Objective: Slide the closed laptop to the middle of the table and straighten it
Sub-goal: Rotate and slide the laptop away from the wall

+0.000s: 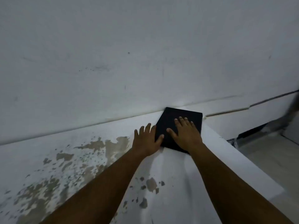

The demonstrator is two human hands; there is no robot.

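The closed black laptop (174,120) lies flat at the far right end of the white table (100,135), skewed, one corner touching the wall. My right hand (186,135) rests flat on its lid with fingers spread. My left hand (147,139) lies against the laptop's left edge, fingers spread on the table and the thumb over the lid's near corner. Both forearms reach in from the bottom of the view.
The table's white coating is peeled in brown patches (95,147) at left and near the front. The wall (129,62) runs right behind the laptop. The table's right edge (242,159) drops to a tiled floor (271,159).
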